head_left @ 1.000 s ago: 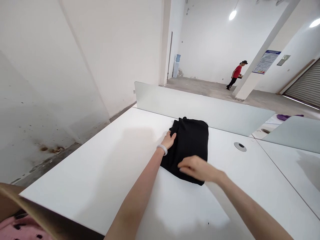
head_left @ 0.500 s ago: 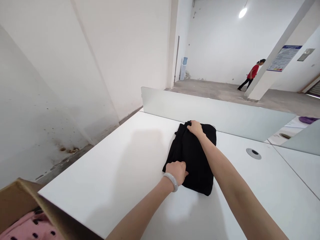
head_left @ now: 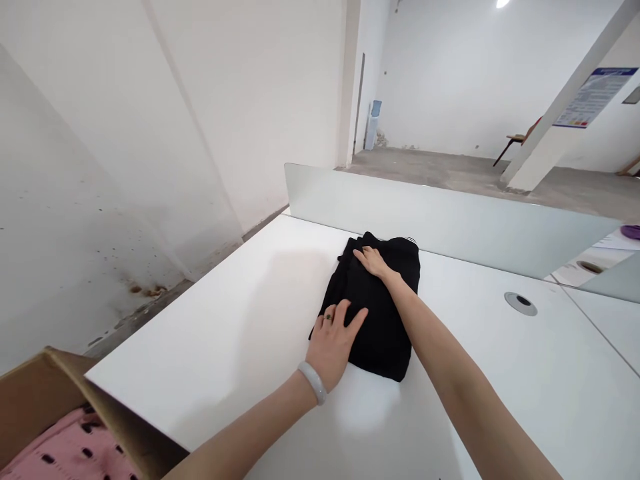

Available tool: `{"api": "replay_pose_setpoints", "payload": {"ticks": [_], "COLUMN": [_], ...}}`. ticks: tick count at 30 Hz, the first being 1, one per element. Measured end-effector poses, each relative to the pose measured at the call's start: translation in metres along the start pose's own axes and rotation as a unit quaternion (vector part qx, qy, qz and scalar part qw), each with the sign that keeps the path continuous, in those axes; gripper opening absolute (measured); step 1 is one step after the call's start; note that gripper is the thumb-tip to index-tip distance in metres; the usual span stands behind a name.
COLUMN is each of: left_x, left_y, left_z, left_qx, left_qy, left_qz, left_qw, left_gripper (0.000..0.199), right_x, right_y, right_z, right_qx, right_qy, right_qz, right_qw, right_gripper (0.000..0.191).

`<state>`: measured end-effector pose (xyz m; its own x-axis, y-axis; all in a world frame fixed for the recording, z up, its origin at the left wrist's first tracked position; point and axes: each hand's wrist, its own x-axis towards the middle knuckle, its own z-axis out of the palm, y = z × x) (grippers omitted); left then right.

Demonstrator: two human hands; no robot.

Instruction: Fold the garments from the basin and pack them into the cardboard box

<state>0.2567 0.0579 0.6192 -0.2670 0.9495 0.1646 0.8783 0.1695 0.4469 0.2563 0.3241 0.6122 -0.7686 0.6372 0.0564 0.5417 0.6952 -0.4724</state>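
Head view | black cloth (head_left: 384,333) lies on tabletop (head_left: 210,327), folded compactly; left edge uneven | left hand (head_left: 331,347) splayed over near-left corner, right hand (head_left: 373,261) spread near far edge, neither gripping | remaining work: cannot tell

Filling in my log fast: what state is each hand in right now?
Left hand: open, spread over the near left side of the black cloth.
Right hand: open, laid on the black cloth farther back.

Room to pass lies over the table (head_left: 230,307) left of the black cloth (head_left: 383,330); the partition (head_left: 425,217) bars the way behind.
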Motion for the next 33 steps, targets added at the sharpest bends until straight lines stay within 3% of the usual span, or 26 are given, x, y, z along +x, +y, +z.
{"api": "replay_pose_setpoints", "payload": {"ticks": [3, 6, 8, 10, 13, 15, 18, 21, 24, 26, 29, 31, 33], "left_x": [0.006, 0.013, 0.016, 0.017, 0.019, 0.019, 0.017, 0.014, 0.007, -0.002, -0.024, -0.041, -0.056], "left_y": [-0.002, -0.017, -0.03, -0.041, -0.048, -0.048, -0.044, -0.036, -0.021, -0.008, 0.008, 0.012, 0.011], "left_z": [0.0, -0.003, -0.006, -0.008, -0.01, -0.009, -0.005, -0.001, -0.002, -0.006, -0.004, 0.006, 0.02], "left_qx": [-0.005, 0.014, 0.021, 0.022, 0.031, 0.04, 0.05, 0.063, 0.081, 0.116, 0.198, 0.236, 0.255], "left_qy": [-0.012, -0.079, -0.134, -0.185, -0.22, -0.211, -0.171, -0.132, -0.091, -0.034, 0.042, 0.037, 0.016], "left_qz": [0.086, 0.063, 0.048, 0.061, 0.093, 0.106, 0.111, 0.112, 0.115, 0.13, 0.21, 0.272, 0.29], "left_qw": [0.996, 0.995, 0.99, 0.981, 0.97, 0.971, 0.978, 0.983, 0.986, 0.984, 0.957, 0.932, 0.922], "left_gripper": [0.045, 0.044, 0.053, 0.067, 0.095, 0.099, 0.071, 0.052, 0.046, 0.044, 0.042, 0.042, 0.043], "right_x": [-0.006, -0.045, -0.094, -0.153, -0.235, -0.268, -0.279, -0.265, -0.257, -0.263, -0.287, -0.306, -0.32], "right_y": [-0.004, -0.015, -0.022, -0.025, -0.025, -0.023, -0.02, -0.02, -0.017, -0.01, 0.003, 0.011, 0.016], "right_z": [-0.013, -0.034, -0.044, -0.045, -0.026, -0.003, 0.029, 0.04, 0.03, 0.018, 0.009, 0.011, 0.015], "right_qx": [0.016, 0.046, 0.06, 0.053, -0.006, -0.041, -0.05, -0.019, 0.025, 0.038, -0.024, -0.112, -0.194], "right_qy": [-0.011, 0.067, 0.134, 0.135, 0.16, 0.176, 0.188, 0.215, 0.229, 0.243, 0.245, 0.22, 0.193], "right_qz": [-0.024, -0.065, -0.109, -0.135, -0.119, -0.096, -0.045, 0.005, 0.003, -0.018, -0.025, -0.026, -0.043], "right_qw": [1.0, 0.995, 0.983, 0.98, 0.98, 0.979, 0.98, 0.976, 0.973, 0.969, 0.969, 0.969, 0.961], "right_gripper": [0.052, 0.048, 0.043, 0.037, 0.039, 0.053, 0.074, 0.081, 0.076, 0.076, 0.082, 0.087, 0.09]}}
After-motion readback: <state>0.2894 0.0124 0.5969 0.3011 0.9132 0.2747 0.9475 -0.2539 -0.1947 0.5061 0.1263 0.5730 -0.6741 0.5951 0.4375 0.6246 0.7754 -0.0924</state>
